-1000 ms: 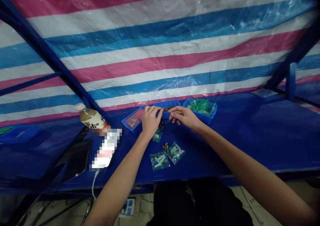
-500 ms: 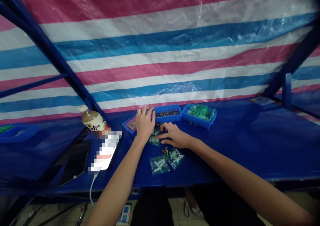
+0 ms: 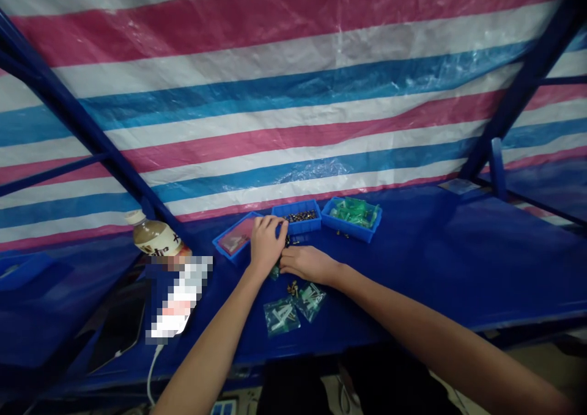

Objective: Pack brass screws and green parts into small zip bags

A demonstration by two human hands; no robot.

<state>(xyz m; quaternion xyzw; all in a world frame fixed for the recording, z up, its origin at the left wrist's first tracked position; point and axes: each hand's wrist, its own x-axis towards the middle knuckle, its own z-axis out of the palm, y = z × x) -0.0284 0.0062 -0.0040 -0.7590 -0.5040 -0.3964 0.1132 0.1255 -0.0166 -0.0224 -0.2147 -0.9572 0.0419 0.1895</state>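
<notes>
My left hand [image 3: 267, 241] is bent over the table just in front of the blue bins, fingers curled and drawn toward the thumb. Close by it, my right hand [image 3: 308, 263] has its fingers pressed together and pointing left. What either hand holds is hidden. Part of a small green-tinted plastic bag [image 3: 274, 273] shows under them. Dark small screws [image 3: 288, 241] lie beside my left fingertips. Nearer to me are two filled clear bags, a left one [image 3: 281, 316] and a right one [image 3: 311, 301], with white and metal pieces inside. Brass-coloured fasteners [image 3: 292, 288] form a small pile beside them.
Behind the hands stand a blue bin of screws [image 3: 298, 214], a bin of green bags [image 3: 352, 218] and a bin with a reddish packet [image 3: 233, 244]. A bottle [image 3: 158, 238], a lit phone [image 3: 181, 302] with a cable and a dark phone [image 3: 118, 332] lie left.
My right hand's spread fingers have closed together and moved in against my left hand, covering most of the bag between them. The camera view has shifted slightly.
</notes>
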